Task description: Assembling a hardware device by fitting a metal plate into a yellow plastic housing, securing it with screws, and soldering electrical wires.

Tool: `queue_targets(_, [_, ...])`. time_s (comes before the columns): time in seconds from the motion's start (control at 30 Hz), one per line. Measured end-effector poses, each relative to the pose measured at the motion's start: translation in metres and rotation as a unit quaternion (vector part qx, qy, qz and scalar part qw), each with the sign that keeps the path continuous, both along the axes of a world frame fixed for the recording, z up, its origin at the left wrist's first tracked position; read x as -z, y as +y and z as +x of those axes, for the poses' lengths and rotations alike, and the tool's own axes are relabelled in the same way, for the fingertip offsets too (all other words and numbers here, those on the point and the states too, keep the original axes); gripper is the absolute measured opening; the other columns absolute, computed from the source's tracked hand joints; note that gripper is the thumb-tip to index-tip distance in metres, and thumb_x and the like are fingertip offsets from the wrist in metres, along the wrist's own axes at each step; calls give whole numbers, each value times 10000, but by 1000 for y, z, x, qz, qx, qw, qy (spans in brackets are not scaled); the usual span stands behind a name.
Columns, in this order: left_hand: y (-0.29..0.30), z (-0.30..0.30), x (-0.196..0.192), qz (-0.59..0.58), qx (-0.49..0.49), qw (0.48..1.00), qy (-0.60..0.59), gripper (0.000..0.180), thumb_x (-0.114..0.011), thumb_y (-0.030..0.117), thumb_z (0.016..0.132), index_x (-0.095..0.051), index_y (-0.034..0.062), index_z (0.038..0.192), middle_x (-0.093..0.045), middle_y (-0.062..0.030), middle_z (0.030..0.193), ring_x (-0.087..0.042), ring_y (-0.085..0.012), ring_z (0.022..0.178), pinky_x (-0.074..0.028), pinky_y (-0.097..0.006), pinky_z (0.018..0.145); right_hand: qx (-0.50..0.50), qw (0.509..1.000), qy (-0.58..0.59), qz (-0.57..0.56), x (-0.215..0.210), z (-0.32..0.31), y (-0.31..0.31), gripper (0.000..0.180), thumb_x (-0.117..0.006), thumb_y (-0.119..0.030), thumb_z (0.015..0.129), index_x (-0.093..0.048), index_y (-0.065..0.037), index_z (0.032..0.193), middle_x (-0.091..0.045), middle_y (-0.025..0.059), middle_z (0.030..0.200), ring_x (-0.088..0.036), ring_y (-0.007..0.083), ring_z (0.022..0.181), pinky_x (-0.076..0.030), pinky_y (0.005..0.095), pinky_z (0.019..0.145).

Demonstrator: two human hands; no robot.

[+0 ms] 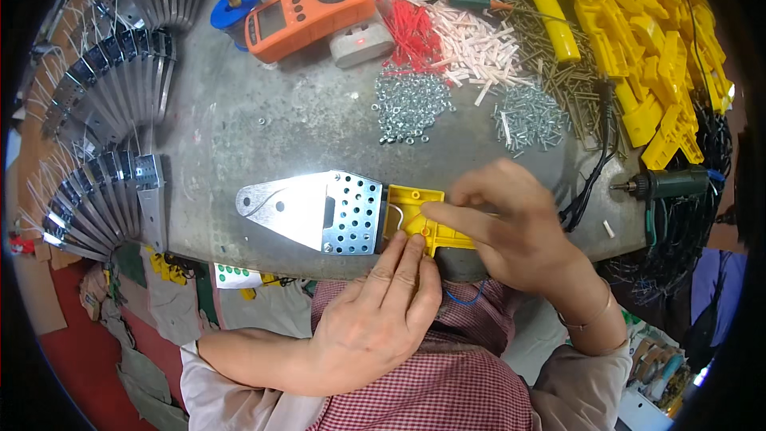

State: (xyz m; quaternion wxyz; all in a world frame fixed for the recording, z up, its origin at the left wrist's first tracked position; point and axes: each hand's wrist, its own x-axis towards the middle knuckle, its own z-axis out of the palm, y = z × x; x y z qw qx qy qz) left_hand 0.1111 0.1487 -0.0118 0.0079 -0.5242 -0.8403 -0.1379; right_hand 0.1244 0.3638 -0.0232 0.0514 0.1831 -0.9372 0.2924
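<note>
The left hand (pixel 375 315) is resting straight-fingered, unclenched, against the yellow casing (pixel 451 238), which is lying on the tabletop (pixel 215 175) beside the metal plate (pixel 295 211). The right hand (pixel 507 227) is reaching over, its grip too blurred to tell; I'm worrying hurried pressing could pinch the white wire (pixel 400 214).

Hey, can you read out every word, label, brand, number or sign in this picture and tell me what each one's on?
Nothing can be read clearly.
Orange meter: marks around its dial and buttons are too small to read.
White sheet with green dots: any writing is too small to make out.
Metal plate: none visible, though glare washes out part of it.
</note>
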Motion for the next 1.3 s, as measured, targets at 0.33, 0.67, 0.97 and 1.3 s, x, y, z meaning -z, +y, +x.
queue_targets(0.33, [4,-6,5,12,7,996,88,228,-582,163,821,-631,33,1002,-676,-147,1067,-684,-258,981,-521,-244,536,411,903,-43,112,-25,136,85,356,-665,10,723,-616,2,1075,-594,173,1127,-553,353,1084,-453,390,900])
queue_targets(0.67, [5,-22,8,29,55,996,58,317,-664,232,722,-621,4,939,-653,-140,997,-680,-270,917,-552,-285,623,368,920,-101,87,-25,119,100,103,-666,-1,745,-573,-20,787,-543,96,697,-554,263,598,-460,337,572])
queue_targets(0.97, [8,-10,20,78,-10,993,87,78,-597,128,776,-546,70,784,-656,-142,959,-697,-246,879,-539,-257,560,174,976,4,129,-33,74,59,412,-643,5,752,-599,-27,1161,-595,127,1212,-523,321,1213,-385,464,1040])
queue_targets(1.3, [5,-23,15,60,43,993,96,501,-601,133,791,-569,118,1291,-629,-242,1107,-700,-240,799,-531,-255,502,135,986,37,91,-29,86,66,329,-727,-96,665,-655,-78,985,-608,60,871,-614,270,908,-339,540,1056])
